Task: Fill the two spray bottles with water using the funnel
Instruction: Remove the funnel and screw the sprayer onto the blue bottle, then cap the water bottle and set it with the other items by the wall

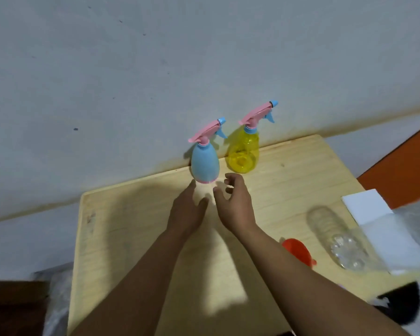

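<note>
A blue spray bottle (205, 166) with a pink trigger head stands upright near the table's far edge. Just right of it stands a clear yellow spray bottle (243, 154) with the same pink head. My left hand (188, 210) and my right hand (233, 203) reach side by side toward the blue bottle, fingers apart and holding nothing; the fingertips are just short of its base. An orange-red funnel (298, 252) lies on the table to the right, partly hidden by my right forearm. Beside it a clear plastic bottle (337, 238) lies on its side.
The wooden table (121, 238) stands against a pale wall. White paper or a box (378, 221) sits at the table's right edge. A dark object (403, 304) shows at the lower right, and orange floor beyond.
</note>
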